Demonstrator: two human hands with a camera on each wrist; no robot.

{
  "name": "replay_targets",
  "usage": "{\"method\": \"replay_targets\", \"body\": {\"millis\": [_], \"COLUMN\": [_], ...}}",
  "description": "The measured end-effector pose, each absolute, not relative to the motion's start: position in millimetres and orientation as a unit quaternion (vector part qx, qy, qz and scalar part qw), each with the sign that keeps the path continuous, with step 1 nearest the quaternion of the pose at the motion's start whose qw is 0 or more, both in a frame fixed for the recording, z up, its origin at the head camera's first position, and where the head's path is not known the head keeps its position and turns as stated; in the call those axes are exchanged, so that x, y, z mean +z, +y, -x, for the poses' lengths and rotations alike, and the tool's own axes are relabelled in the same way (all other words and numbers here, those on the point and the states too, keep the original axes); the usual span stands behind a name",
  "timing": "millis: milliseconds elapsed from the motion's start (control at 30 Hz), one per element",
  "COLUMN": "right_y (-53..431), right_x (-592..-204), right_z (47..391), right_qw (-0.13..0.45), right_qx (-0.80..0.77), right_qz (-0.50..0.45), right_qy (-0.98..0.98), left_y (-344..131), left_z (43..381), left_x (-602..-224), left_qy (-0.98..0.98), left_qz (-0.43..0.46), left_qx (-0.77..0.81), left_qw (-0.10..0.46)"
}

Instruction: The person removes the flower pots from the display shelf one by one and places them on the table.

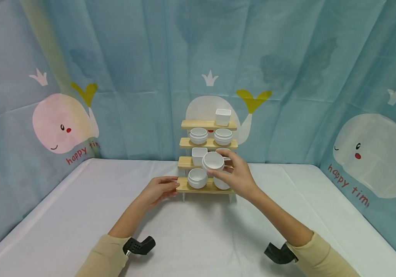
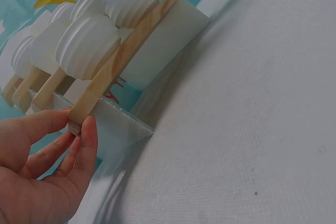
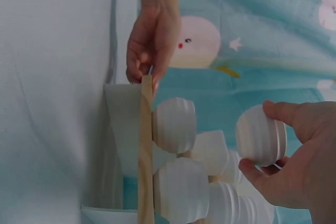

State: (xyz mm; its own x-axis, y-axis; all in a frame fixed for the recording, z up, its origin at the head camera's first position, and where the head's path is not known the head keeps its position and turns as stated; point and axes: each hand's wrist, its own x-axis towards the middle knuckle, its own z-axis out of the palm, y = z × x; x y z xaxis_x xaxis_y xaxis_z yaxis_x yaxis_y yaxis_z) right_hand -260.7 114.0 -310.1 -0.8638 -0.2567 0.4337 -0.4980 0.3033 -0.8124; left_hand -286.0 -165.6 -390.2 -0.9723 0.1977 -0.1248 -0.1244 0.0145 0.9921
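Observation:
My right hand pinches a small white round cup between thumb and fingers, in front of the shelf boards. The right wrist view shows the held cup apart from the others. My left hand pinches the left end of the lowest wooden board of a stepped display rack. On that board stand a round cup and, partly behind my right hand, another white cup. A square cup sits on the board above, whose right side is mostly hidden.
Two round cups stand on the second board from the top, and a square cup on the right of the top board. White cloth covers the table. Blue curtains with printed whales hang behind and at the sides.

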Motion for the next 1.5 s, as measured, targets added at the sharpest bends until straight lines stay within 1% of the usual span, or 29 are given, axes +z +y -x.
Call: {"method": "replay_targets", "body": {"millis": [633,1000,1500], "right_y": [109,104,98], "right_x": [-327,-332,-339], "right_z": [250,246,240], "right_qw": [0.093,0.093,0.061], "right_qx": [0.552,0.546,0.551], "right_qz": [-0.242,-0.252,-0.265], "right_qy": [-0.793,-0.794,-0.789], "left_y": [-166,-167,-167], "left_z": [286,288,288], "left_x": [-390,-392,-393], "left_qy": [0.7,0.697,0.694], "left_qz": [-0.032,-0.035,-0.044], "left_qx": [0.704,0.706,0.709], "left_qw": [0.118,0.117,0.114]}}
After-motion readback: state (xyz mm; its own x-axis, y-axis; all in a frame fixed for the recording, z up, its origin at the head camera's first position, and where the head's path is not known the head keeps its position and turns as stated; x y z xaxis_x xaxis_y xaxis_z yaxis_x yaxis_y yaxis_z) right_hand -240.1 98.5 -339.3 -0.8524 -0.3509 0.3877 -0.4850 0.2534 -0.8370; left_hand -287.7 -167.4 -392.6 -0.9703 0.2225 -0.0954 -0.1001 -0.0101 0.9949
